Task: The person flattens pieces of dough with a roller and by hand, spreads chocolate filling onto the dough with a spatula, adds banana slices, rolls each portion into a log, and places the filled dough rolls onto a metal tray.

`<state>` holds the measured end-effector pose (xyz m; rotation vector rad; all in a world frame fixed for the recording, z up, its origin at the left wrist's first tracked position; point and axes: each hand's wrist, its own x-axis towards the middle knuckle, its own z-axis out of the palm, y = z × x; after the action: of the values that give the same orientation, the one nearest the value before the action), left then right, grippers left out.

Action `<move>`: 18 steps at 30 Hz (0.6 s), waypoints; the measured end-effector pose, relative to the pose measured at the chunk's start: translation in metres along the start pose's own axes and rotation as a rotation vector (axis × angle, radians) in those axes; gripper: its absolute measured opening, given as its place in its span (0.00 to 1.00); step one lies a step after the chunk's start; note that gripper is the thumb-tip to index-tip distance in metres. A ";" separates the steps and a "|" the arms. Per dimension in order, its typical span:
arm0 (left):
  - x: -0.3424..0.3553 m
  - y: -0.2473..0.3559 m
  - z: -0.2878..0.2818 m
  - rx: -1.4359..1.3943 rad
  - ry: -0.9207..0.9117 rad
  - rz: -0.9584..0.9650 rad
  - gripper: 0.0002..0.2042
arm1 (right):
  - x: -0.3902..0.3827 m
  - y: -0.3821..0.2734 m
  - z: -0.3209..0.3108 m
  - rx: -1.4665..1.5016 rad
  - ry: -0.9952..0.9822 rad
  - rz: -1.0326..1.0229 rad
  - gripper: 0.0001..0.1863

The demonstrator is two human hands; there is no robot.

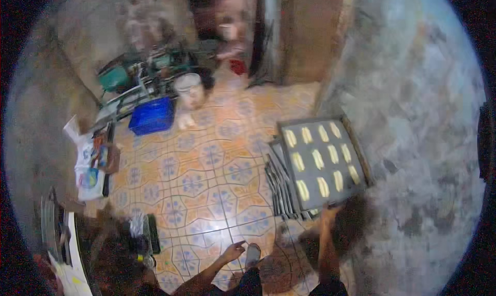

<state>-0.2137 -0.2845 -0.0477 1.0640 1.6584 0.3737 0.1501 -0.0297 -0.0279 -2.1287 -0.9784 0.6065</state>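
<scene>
A dark rectangular baking tray (306,167) lies on top of a stack of trays (279,187) at the right, by the wall. Several pale, elongated dough pieces (332,154) sit on it in rows. At the tray's near edge is my right hand (330,212), its fingers gripping the rim, partly hidden. My left hand (235,250) hangs over the tiled floor near my foot. Its fingers look loosely apart and hold nothing, though they are somewhat blurred.
A blue plastic crate (151,116) and a white bucket (189,87) stand at the far left beside green machinery (114,79). Plastic bags (89,167) lean on the left wall. A rough wall (418,141) rises at the right. Patterned tiles (191,185) cover the floor.
</scene>
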 end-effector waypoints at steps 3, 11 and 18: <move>-0.070 -0.067 -0.044 0.028 0.079 -0.005 0.27 | -0.028 0.047 -0.029 0.214 0.221 -0.320 0.37; -0.319 -0.208 -0.120 -0.496 1.152 -0.147 0.23 | -0.478 0.003 0.125 0.286 -1.587 -0.635 0.19; -0.494 -0.278 -0.105 -0.883 1.870 -0.141 0.16 | -0.780 -0.041 0.097 -0.193 -2.256 -1.322 0.18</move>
<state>-0.4235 -0.8016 0.0978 -0.4425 2.4792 2.1781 -0.4038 -0.5863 0.0339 0.5032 -2.8534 1.9263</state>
